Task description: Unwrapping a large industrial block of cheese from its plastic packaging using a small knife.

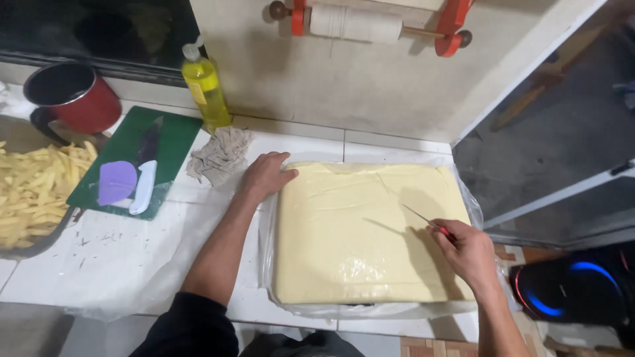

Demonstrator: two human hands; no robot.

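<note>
Pale yellow block (357, 231) on the bench (119, 258) between your hands — left hand (266, 174) flat, open on its corner, right hand (466, 248) clenched round a knife (428, 223), blade on top.

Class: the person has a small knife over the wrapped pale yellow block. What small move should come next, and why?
Probably lower the knife tip onto the block and start slicing: the right hand holds the blade just above the plastic-covered top, while the left hand steadies the far-left corner.

A pale yellow block (364, 231) lies on clear plastic wrap (471, 198) over the white tiled table (132, 258). The knife (433, 225) has a red handle. The cutting board (169, 142) is green, the pot (76, 99) red, the bottle (205, 86) yellow.
</note>
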